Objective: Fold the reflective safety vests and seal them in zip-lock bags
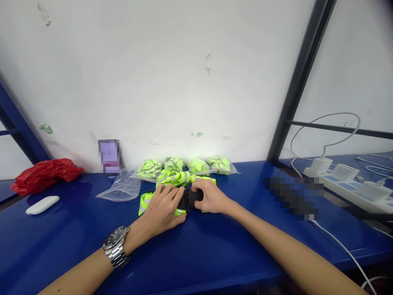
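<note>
Watch: steel watch [116,246], L wrist
L hand [162,207]: clamped on black buckle [188,200], hi-vis strap [173,178] running under
R hand [211,196]: clamped on buckle's other side, hands nearly touching
Buckle loc: blue bench [61,241], just front of bagged hi-vis bundles [149,169]

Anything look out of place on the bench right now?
The clear zip bag lies flat, apparently empty, askew beside the row of filled bags; a crumpled red plastic bag sits apart at far left.
</note>
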